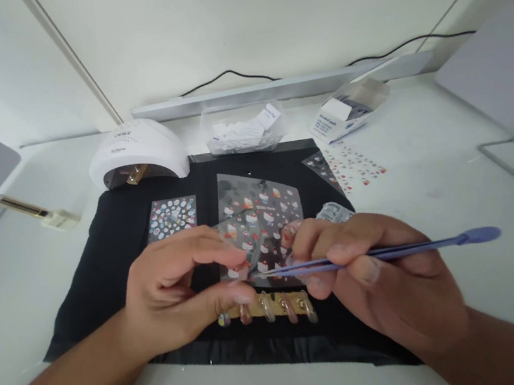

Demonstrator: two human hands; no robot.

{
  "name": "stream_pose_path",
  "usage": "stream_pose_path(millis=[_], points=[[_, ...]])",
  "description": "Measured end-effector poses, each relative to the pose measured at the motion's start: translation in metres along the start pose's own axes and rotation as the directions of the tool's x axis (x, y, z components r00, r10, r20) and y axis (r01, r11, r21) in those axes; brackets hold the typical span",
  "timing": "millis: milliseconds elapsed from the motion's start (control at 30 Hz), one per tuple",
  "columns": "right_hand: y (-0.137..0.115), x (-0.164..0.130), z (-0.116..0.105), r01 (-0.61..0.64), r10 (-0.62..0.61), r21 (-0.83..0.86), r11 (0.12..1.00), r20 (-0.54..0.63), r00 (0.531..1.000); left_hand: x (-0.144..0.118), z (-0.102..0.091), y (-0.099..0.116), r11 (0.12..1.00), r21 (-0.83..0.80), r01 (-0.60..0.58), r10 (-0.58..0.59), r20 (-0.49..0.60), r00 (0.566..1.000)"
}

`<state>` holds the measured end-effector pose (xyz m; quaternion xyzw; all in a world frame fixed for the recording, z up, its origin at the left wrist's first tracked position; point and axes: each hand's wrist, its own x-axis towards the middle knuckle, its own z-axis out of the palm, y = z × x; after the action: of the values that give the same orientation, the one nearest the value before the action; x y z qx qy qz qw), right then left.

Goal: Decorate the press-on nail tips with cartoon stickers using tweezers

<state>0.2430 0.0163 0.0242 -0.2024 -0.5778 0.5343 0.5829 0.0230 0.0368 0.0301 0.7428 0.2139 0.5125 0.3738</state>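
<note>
My left hand (180, 292) pinches a clear plastic film (254, 234) between thumb and fingers; its outline is hard to make out. Purple tweezers (390, 253) lie in my right hand (384, 283), held between thumb and fingers. Their tips reach the left fingertips; whether they grip anything is too small to tell. Behind and below the hands, a cat-figure sticker sheet (282, 205) rests on the black mat (104, 258). Under the hands, a gold strip (251, 308) carries several press-on nails (267, 309), some glossy and clear, one colourfully decorated.
A white nail lamp (139, 142) stands back left, with a gold piece inside. Behind the mat are a clear tray of pads (243, 130) and an alcohol-pad box (348, 109). Smaller sticker sheets (173, 217) lie around. A brush (57, 218) sits left.
</note>
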Motion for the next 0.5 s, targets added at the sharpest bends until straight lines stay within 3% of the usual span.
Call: stream_pose_path(millis=[167,267,400,500], points=[[-0.006,0.002,-0.007,-0.016,0.015,-0.033,0.999,-0.024,1.0,0.0,-0.001,0.0,1.0,0.0,-0.013,0.013,0.006,1.0],[-0.012,0.005,-0.012,0.035,-0.046,-0.102,0.994,-0.104,0.994,0.001,-0.001,0.0,1.0,-0.004,-0.026,0.026,-0.002,1.0],[-0.02,0.007,-0.008,0.172,-0.277,-0.325,0.93,-0.312,0.909,0.001,0.0,0.001,1.0,0.016,-0.021,0.021,0.006,1.0],[-0.028,0.002,-0.004,0.163,-0.359,-0.479,0.862,-0.352,0.865,0.002,0.001,0.003,0.999,0.037,-0.008,0.008,0.007,1.0]])
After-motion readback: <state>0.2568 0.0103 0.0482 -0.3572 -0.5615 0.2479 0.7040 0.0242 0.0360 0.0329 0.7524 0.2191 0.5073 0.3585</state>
